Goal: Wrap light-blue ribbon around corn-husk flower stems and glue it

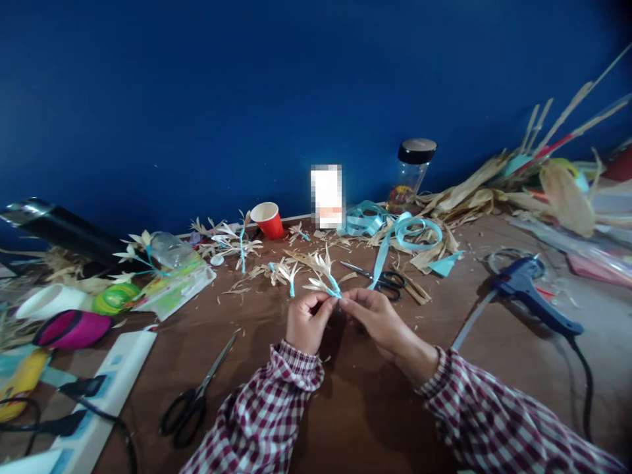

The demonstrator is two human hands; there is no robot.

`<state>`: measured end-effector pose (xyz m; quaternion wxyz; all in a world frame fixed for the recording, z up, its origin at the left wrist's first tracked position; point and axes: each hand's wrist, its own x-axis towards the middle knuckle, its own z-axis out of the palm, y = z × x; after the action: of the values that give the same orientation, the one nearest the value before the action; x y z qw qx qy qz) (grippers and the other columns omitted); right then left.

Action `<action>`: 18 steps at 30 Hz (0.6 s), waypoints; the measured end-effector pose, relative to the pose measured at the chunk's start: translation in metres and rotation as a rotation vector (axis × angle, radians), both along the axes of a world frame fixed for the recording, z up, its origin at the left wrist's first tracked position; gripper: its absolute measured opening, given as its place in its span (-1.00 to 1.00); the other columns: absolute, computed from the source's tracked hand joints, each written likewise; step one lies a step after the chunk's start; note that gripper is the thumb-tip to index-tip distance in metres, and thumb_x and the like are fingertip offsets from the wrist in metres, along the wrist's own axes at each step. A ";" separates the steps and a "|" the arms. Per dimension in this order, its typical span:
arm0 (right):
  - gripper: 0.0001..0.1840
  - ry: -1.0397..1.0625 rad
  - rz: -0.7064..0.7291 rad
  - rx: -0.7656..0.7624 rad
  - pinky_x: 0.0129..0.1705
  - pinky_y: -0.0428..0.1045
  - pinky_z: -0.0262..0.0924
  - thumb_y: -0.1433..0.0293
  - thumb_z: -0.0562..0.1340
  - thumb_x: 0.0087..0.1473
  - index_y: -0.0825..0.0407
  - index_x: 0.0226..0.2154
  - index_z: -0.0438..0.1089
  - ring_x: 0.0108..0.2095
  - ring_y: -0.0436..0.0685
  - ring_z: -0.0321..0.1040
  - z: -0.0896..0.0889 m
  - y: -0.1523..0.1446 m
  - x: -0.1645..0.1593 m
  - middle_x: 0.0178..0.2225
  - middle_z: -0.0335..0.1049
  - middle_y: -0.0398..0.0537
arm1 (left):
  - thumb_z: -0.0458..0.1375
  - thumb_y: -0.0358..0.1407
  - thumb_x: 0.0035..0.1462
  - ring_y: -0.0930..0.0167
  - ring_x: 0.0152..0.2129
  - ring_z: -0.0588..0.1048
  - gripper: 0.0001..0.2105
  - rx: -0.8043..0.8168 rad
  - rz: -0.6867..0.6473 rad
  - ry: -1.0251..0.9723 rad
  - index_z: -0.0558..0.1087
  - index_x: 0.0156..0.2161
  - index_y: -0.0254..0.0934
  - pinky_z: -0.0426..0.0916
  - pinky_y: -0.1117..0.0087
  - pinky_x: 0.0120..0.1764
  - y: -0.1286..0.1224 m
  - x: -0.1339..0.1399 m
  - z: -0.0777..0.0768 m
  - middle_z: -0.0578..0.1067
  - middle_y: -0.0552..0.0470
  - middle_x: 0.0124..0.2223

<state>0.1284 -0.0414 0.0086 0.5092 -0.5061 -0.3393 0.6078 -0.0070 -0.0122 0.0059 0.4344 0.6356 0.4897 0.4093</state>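
Observation:
Over the middle of the brown table, a small dried-husk flower with pale pointed petals and blue-wrapped stems is pinched between my hands. My left hand grips its lower end between thumb and fingers. Close beside it, my right hand has thumb and index finger closed at the same stem end. Light-blue ribbon runs down from a loose coil to just behind my right hand; whether it is held cannot be made out. Black-handled scissors lie just beyond that hand. Another small husk flower rests beyond my left hand.
A blue glue gun with a cord lies at right. More scissors and a white power strip are at left. Along the blue wall stand a red paper cup and a lidded jar, near heaped dried husks.

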 end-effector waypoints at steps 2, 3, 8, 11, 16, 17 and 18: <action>-0.76 0.001 0.001 0.006 -0.60 -0.18 -0.02 0.26 0.27 -0.09 0.13 -0.46 0.38 -0.62 -0.11 0.09 0.001 0.000 0.000 -0.61 0.23 -0.23 | 0.18 -0.27 0.02 0.41 -0.47 0.47 -0.85 0.030 0.037 -0.010 0.50 -0.43 -0.32 0.32 0.44 -0.35 -0.003 0.003 -0.001 0.53 0.03 -0.45; -0.77 -0.022 -0.003 0.020 -0.59 -0.17 0.00 0.26 0.27 -0.09 0.12 -0.46 0.37 -0.61 -0.10 0.10 0.001 0.000 0.000 -0.61 0.23 -0.23 | 0.17 -0.28 0.02 0.41 -0.46 0.47 -0.86 0.054 0.056 -0.013 0.50 -0.43 -0.32 0.32 0.44 -0.34 -0.004 0.004 -0.002 0.53 0.03 -0.44; -0.78 -0.203 -0.033 0.118 -0.54 -0.14 0.06 0.27 0.24 -0.07 0.12 -0.47 0.38 -0.58 -0.05 0.17 -0.003 0.000 0.001 -0.60 0.28 -0.19 | 0.17 -0.31 0.02 0.41 -0.46 0.46 -0.88 0.163 0.101 0.003 0.47 -0.46 -0.30 0.31 0.43 -0.33 -0.008 0.007 -0.003 0.52 0.04 -0.44; -0.78 -0.253 -0.060 0.145 -0.54 -0.13 0.04 0.27 0.23 -0.04 0.12 -0.48 0.37 -0.59 -0.04 0.16 -0.005 -0.001 0.001 -0.60 0.29 -0.18 | 0.16 -0.30 0.02 0.40 -0.44 0.47 -0.89 0.130 0.056 -0.005 0.48 -0.43 -0.30 0.33 0.42 -0.31 -0.007 0.006 -0.004 0.53 0.03 -0.42; -0.78 -0.254 -0.062 0.138 -0.56 -0.14 0.05 0.27 0.21 -0.02 0.12 -0.49 0.35 -0.61 -0.05 0.16 -0.003 -0.002 -0.002 -0.63 0.25 -0.19 | 0.19 -0.29 -0.03 0.39 -0.46 0.47 -0.89 0.070 0.096 -0.040 0.46 -0.45 -0.31 0.35 0.42 -0.35 -0.006 0.005 -0.009 0.53 0.01 -0.43; -0.78 -0.242 -0.061 0.127 -0.56 -0.14 0.07 0.27 0.21 -0.03 0.11 -0.49 0.35 -0.60 -0.05 0.17 -0.002 -0.003 -0.002 -0.62 0.26 -0.19 | 0.20 -0.29 -0.04 0.40 -0.47 0.47 -0.89 0.065 0.108 -0.054 0.46 -0.46 -0.32 0.35 0.43 -0.36 -0.005 0.005 -0.010 0.53 0.01 -0.44; -0.79 -0.234 -0.064 0.117 -0.57 -0.14 0.08 0.27 0.22 -0.03 0.11 -0.48 0.34 -0.61 -0.05 0.17 -0.001 -0.003 -0.003 -0.61 0.25 -0.19 | 0.20 -0.29 -0.04 0.40 -0.48 0.47 -0.89 0.058 0.112 -0.067 0.46 -0.46 -0.32 0.35 0.43 -0.37 -0.005 0.005 -0.010 0.53 0.01 -0.44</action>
<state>0.1252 -0.0447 0.0071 0.5141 -0.5534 -0.4150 0.5072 -0.0018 -0.0177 -0.0045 0.4084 0.6052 0.4978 0.4681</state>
